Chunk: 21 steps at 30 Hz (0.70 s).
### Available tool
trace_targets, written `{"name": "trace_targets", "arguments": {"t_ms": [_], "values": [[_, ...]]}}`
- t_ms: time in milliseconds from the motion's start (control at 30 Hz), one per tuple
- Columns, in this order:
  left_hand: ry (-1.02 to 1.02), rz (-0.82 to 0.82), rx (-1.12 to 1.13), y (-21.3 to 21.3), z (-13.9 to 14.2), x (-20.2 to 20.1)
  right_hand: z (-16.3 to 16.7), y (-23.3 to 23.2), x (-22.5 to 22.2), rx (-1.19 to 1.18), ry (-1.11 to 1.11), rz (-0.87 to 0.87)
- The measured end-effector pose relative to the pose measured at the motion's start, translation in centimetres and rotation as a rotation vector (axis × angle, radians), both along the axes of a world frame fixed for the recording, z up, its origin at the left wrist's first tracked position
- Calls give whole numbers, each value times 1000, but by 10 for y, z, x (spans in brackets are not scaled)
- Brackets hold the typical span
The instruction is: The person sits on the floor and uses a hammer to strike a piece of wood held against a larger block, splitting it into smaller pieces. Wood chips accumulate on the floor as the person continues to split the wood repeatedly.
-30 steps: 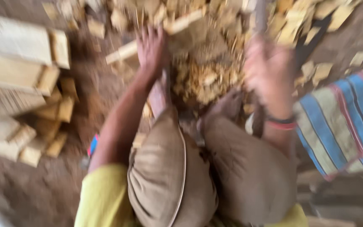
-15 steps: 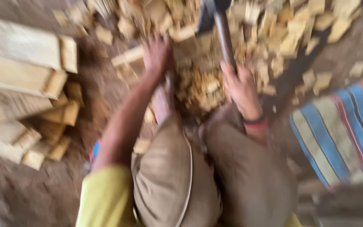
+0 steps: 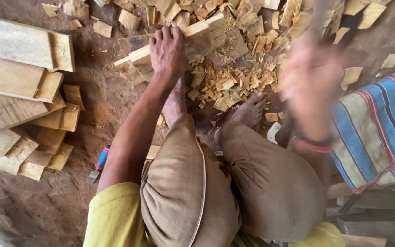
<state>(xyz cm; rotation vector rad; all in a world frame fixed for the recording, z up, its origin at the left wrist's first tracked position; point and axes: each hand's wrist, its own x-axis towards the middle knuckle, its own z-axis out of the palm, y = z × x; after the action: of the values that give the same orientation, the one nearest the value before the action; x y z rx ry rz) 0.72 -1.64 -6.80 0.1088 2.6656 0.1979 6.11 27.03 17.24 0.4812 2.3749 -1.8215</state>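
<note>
Left hand (image 3: 167,51) gripped a wooden block (image 3: 172,45) at the far centre, wood chips (image 3: 234,82) just right. Right hand (image 3: 312,82) was blurred; grip indeterminable. Stacked planks (image 3: 19,87) lay left.

Seen from above, a person squats with both knees bent and drawn up, bare feet planted side by side ahead of them. The left arm stretches forward from a yellow sleeve, nearly straight, forearm bare. The left hand (image 3: 168,51) lies palm down at the end of it, fingers (image 3: 163,34) spread and curled over what it presses on, thumb toward the body. The right arm is bent and lifted at the person's right side. The right hand (image 3: 312,77) is raised higher than the left and heavily blurred, so its grip cannot be made out. A red band circles the right wrist.
</note>
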Motion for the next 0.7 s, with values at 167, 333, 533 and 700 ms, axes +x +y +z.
{"name": "trace_targets", "arguments": {"t_ms": [167, 333, 533, 700], "values": [[365, -197, -113, -1, 7, 3, -79, -43, 22, -125, -433, 134], [381, -165, -72, -1, 15, 8, -48, -2, 19, -293, -279, -31], [39, -109, -60, 1, 20, 4, 28, 25, 2, -207, 119, -61], [-37, -92, -82, -2, 14, 2, -37, -12, 11, 214, -112, 179]]}}
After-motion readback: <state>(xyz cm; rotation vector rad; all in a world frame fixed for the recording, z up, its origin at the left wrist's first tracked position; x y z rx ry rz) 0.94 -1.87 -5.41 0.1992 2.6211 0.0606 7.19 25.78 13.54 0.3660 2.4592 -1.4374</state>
